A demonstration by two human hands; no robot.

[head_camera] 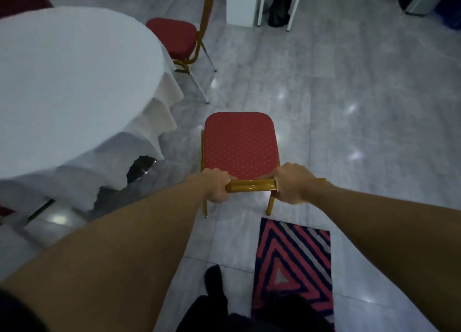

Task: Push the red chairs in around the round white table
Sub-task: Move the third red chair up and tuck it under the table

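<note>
**Both hands on the chair back, table off to the left**

The left hand [216,187] and right hand [291,185] each have their grip clamped on the gold top rail [250,185] of the red chair [240,146] at frame centre. Its seat points toward the top of the frame, past the round white tabletop [62,87] at left, well apart from it. The chair likely needs turning left, so the right hand probably leads. A second red chair [174,37] stands just beside the tabletop's upper edge.

You are standing on a glossy grey tiled floor [349,87] reflecting ceiling light; a striped red rug [294,264] is lying nearby, a white cabinet [240,2] standing beyond.
</note>
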